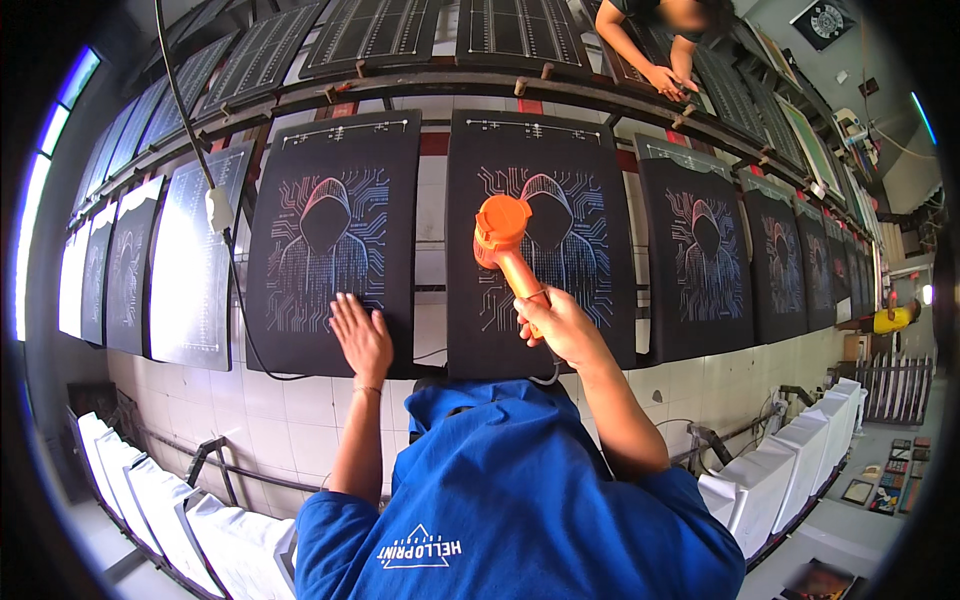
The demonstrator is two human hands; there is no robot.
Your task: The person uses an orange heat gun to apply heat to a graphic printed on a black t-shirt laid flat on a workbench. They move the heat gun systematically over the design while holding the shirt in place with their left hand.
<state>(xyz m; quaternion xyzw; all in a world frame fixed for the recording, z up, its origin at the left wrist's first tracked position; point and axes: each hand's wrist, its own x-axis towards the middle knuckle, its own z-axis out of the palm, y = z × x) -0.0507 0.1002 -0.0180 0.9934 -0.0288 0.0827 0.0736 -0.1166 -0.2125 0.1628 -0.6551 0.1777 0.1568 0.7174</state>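
Observation:
My left hand (362,340) lies flat, fingers stretched out, on the lower part of a black T-shirt (328,225) spread over a board. That shirt bears a print of a hooded figure with circuit lines in red and blue. In my right hand (562,325) is the handle of an orange hair dryer (502,225). The dryer's head is over the left part of the print on a second black T-shirt (610,290), hiding some of it. I cannot tell whether it touches the cloth.
More printed black shirts (705,250) lie on boards to the right. A bare board (195,260) is at left, beside a hanging cord with a white connector (218,208). Another person's hands (670,82) are across the rail. White cloth-covered boards (240,535) stand behind me.

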